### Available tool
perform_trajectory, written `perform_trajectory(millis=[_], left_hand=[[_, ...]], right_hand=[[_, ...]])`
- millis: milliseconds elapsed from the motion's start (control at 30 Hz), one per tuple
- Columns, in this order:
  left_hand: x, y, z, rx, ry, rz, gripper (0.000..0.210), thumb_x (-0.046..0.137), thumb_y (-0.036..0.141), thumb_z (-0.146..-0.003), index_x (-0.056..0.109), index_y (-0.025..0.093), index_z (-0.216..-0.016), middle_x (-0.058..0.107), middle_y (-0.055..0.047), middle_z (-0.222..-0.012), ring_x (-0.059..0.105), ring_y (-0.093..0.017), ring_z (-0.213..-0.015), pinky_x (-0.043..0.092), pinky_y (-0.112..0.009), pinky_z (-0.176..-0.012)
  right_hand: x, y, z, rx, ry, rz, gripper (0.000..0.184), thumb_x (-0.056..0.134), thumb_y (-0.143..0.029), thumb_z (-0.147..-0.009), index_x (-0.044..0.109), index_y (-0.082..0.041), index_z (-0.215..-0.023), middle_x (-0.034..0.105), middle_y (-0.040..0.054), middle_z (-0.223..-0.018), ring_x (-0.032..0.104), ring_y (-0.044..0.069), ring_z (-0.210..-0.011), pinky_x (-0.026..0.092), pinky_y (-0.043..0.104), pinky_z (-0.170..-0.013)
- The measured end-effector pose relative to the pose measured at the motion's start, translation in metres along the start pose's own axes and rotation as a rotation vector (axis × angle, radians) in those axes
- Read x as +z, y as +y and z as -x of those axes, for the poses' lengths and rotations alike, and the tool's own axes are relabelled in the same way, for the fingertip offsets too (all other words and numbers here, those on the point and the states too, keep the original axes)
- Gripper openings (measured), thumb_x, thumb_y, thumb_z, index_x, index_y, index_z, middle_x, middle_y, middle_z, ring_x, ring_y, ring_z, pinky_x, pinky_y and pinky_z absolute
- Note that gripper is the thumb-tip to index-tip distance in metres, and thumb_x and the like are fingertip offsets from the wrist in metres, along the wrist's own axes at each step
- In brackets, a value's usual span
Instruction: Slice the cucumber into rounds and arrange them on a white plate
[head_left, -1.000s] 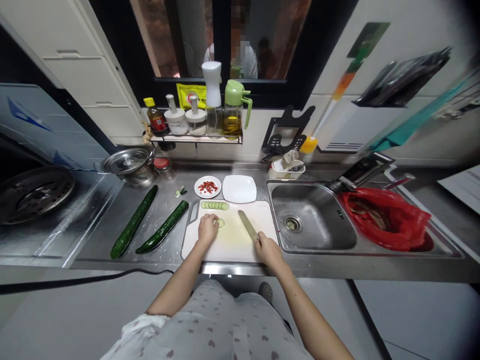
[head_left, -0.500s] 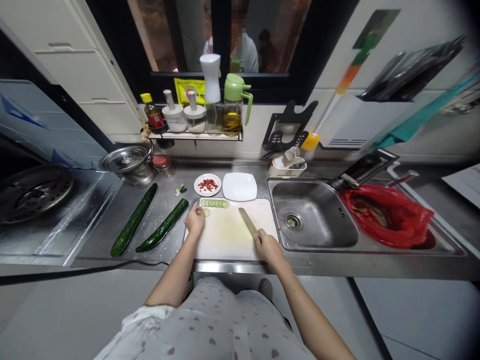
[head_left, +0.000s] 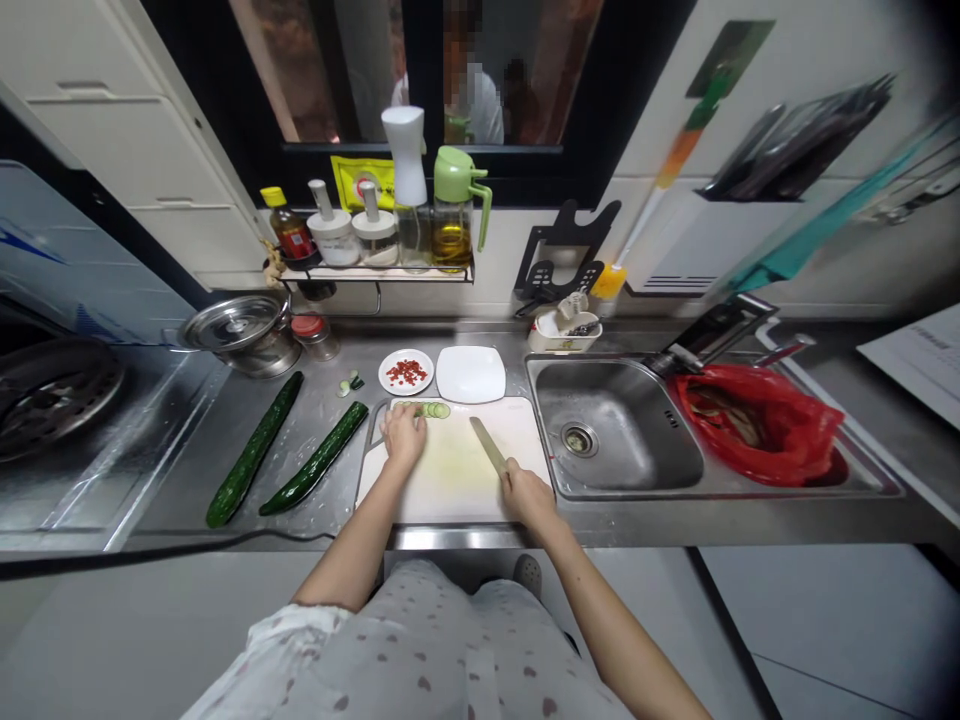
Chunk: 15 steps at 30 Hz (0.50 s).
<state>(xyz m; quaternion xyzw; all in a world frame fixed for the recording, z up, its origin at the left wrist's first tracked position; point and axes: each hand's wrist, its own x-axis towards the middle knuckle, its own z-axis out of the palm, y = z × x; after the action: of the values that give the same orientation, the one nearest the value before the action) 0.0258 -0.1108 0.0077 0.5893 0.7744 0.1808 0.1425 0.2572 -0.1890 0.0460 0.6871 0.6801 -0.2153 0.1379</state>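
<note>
My left hand (head_left: 405,437) reaches over the upper left of the white cutting board (head_left: 450,500). Its fingers are apart and bent down at the left end of a row of cucumber slices (head_left: 436,410), touching or just above them, and they cover part of the row. My right hand (head_left: 529,493) grips the handle of a kitchen knife (head_left: 489,444). The blade lies low over the board, its tip pointing away and left. Two dark green cucumbers, a longer one (head_left: 255,450) and a shorter one (head_left: 315,460), lie on the counter left of the board.
Behind the board are a plate of chopped red pieces (head_left: 420,386) and a white square plate (head_left: 471,373). Small cucumber ends (head_left: 350,383) lie nearby. A sink (head_left: 622,480) is at right, with a red plastic bag (head_left: 787,430). A lidded pot (head_left: 240,335) and condiment shelf (head_left: 345,272) stand behind.
My left hand has moved right and away from me onto the slice row, its fingers opening out. The loose slice beside it is now out of sight. The knife hand stays about the same.
</note>
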Motion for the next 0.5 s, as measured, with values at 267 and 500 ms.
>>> perform_trajectory(millis=[267,500], left_hand=[[0.021,0.023,-0.019,0.138,-0.112,-0.083,0.033,0.052,0.029,-0.085,0.064,0.025,-0.115,0.057,-0.013,-0.110,0.048,-0.031,-0.108,0.032,-0.043,-0.093],[0.023,0.023,-0.024,0.152,-0.093,-0.071,0.029,0.054,0.022,-0.082,0.064,0.024,-0.109,0.059,-0.011,-0.111,0.050,-0.028,-0.108,0.033,-0.039,-0.093]], right_hand=[[0.004,0.001,-0.002,0.004,0.011,-0.016,0.029,0.028,-0.028,-0.095,0.047,-0.018,-0.115,0.068,0.0128,-0.096,0.066,0.023,-0.092,0.041,0.030,-0.071],[0.008,0.001,-0.003,0.003,0.023,-0.036,0.028,0.028,-0.028,-0.096,0.048,-0.019,-0.113,0.068,0.0127,-0.095,0.066,0.023,-0.091,0.042,0.031,-0.073]])
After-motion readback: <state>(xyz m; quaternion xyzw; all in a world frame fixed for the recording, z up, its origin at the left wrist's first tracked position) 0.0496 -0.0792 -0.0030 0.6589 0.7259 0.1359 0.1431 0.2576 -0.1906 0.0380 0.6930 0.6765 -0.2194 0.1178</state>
